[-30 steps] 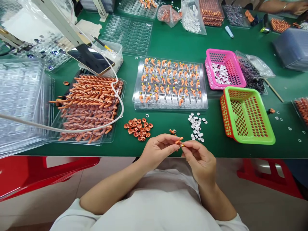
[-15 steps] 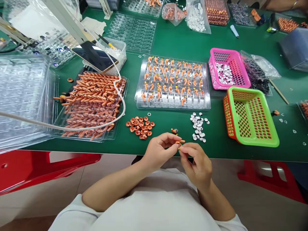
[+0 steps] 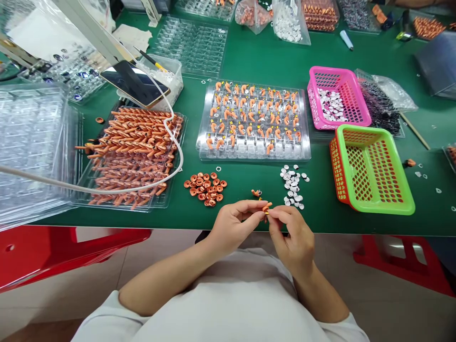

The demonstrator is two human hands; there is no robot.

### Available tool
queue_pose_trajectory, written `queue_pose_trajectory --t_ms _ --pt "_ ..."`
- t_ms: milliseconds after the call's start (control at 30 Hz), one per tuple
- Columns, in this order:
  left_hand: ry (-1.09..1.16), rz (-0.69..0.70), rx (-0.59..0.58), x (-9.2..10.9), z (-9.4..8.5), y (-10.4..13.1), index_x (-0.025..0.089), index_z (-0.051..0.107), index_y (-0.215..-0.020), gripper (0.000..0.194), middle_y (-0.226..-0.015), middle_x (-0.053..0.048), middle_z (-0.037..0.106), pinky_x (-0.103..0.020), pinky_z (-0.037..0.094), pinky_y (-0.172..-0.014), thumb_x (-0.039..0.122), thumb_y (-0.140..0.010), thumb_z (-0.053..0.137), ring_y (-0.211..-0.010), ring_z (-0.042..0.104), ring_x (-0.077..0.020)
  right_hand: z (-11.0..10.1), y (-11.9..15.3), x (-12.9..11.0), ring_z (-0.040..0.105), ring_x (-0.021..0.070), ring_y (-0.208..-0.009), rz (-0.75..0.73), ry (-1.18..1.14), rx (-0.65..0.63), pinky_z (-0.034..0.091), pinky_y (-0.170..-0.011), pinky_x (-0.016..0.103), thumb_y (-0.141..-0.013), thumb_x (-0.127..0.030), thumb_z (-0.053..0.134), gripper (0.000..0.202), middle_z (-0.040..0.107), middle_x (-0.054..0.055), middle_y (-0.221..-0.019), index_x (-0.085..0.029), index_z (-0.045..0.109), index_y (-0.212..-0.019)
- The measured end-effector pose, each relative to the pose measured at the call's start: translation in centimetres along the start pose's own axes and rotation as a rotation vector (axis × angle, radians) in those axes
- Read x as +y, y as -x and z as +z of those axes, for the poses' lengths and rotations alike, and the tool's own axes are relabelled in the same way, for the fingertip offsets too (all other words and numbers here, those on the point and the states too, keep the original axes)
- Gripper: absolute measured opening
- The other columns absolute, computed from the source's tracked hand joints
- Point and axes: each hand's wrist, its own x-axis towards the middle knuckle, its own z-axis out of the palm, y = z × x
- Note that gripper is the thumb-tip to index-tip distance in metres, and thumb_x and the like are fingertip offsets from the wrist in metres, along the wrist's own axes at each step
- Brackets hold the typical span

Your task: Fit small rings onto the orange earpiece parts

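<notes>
Green in colour, the bench (image 3: pixel 249 175) was crowded. At its front edge, a small orange piece (image 3: pixel 266 207) was pinched in the grip of the left hand (image 3: pixel 235 222), and a yellow bit (image 3: pixel 266 213) just beside it in that of the right hand (image 3: pixel 294 233). Beyond them, orange cups (image 3: pixel 208 184) were heaped leftward, white discs (image 3: pixel 294 188) rightward; farther back, a clear tray (image 3: pixel 283 153) was partly filled.
</notes>
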Motion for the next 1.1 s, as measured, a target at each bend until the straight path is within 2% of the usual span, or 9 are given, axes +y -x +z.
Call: queue_pose_trajectory --t_ms 200,333,567,700,933,1100 --pt "-0.006 0.017 -0.023 0.0 -0.1 0.0 0.017 0.076 -0.100 0.022 -0.099 -0.006 0.078 -0.028 0.058 -0.085 0.027 -0.080 0.075 -0.092 0.072 -0.0196 -0.3 -0.1 0.1 0.064 0.0155 -0.083 0.087 -0.085 -0.023 0.054 -0.064 0.028 -0.089 -0.004 0.055 0.027 0.064 0.005 -0.095 -0.023 0.062 -0.106" --pt "0.010 0.008 0.000 0.2 0.0 0.0 0.017 0.075 -0.098 0.019 -0.093 -0.006 0.078 -0.025 0.059 -0.080 0.025 -0.081 0.074 -0.084 0.072 -0.0166 -0.5 0.1 0.3 0.062 0.0154 -0.081 0.139 -0.095 0.004 0.052 -0.060 0.026 -0.088 -0.005 0.056 0.022 0.063 0.004 -0.092 -0.022 0.061 -0.101" --pt "0.082 -0.013 0.020 0.2 0.4 -0.1 0.015 0.074 -0.093 0.018 -0.088 -0.004 0.075 -0.024 0.058 -0.078 0.023 -0.077 0.077 -0.083 0.070 -0.0148 0.1 0.4 0.6 0.067 0.0196 -0.088 -0.053 0.024 0.049 0.059 -0.072 0.035 -0.086 -0.004 0.057 0.031 0.066 0.006 -0.098 -0.024 0.056 -0.109" --pt "0.105 0.006 0.018 0.2 0.7 -0.1 0.015 0.073 -0.092 0.017 -0.087 -0.004 0.075 -0.024 0.058 -0.077 0.024 -0.077 0.076 -0.081 0.070 -0.0142 0.4 0.8 0.8 0.070 0.0189 -0.089 -0.127 0.061 0.077 0.061 -0.072 0.034 -0.085 -0.003 0.059 0.035 0.070 0.007 -0.101 -0.024 0.057 -0.113" --pt "0.096 -0.004 0.024 0.2 0.6 0.0 0.015 0.074 -0.094 0.020 -0.091 -0.006 0.077 -0.027 0.059 -0.080 0.025 -0.077 0.075 -0.086 0.071 -0.0173 0.8 1.2 0.9 0.068 0.0162 -0.089 0.020 -0.122 0.050 0.060 -0.065 0.027 -0.085 0.001 0.058 0.036 0.069 0.005 -0.102 -0.025 0.060 -0.110" --pt "0.096 -0.017 0.037 0.3 0.5 0.0 0.015 0.074 -0.092 0.018 -0.087 -0.006 0.077 -0.026 0.059 -0.077 0.024 -0.076 0.075 -0.081 0.071 -0.0165 1.0 1.1 0.7 0.067 0.0161 -0.091 0.045 -0.174 0.035 0.058 -0.066 0.027 -0.084 0.002 0.058 0.037 0.067 0.006 -0.103 -0.025 0.061 -0.110"
